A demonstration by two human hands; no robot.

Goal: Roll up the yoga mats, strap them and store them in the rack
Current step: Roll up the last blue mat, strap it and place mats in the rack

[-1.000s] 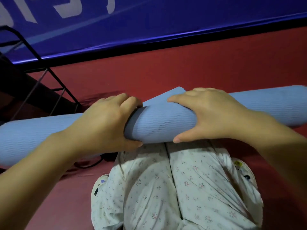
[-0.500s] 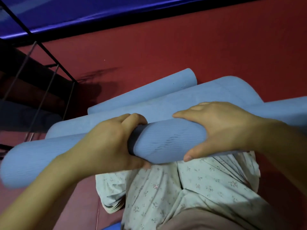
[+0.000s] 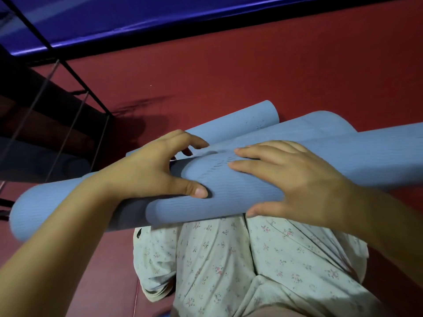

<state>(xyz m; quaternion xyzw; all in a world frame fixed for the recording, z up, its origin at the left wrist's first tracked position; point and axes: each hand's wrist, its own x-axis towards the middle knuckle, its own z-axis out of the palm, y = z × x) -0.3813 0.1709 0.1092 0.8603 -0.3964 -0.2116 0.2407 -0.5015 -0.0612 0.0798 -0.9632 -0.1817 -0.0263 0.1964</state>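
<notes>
1. At far left, a dark metal rack (image 3: pixel 75 72) of thin black bars and wires stands on the red floor (image 3: pixel 229 76), its lower part in shadow; what it holds cannot be made out.
2. A blue padded wall (image 3: pixel 137 17) runs along the top of the frame, behind the floor.
3. The rolled blue yoga mat (image 3: pixel 240 191) lies across the person's lap, tilted, its left end low near the frame's left edge and its right end higher, running out of frame at right.
4. The left hand (image 3: pixel 146 172) rests on the roll left of centre, its grip partly spread: the thumb presses the near face and the fingers reach over the top, apart from one another.
5. Behind the roll, a loose, unrolled stretch of the same mat lies on the floor, its far end curled.
6. The right hand (image 3: pixel 293 177) lies on the roll just right of centre, its grip wide and nearly flat, fingers splayed over the top and thumb under the near edge.
7. Pale floral trousers (image 3: pixel 251 266) fill the lower middle, beneath the mat.
</notes>
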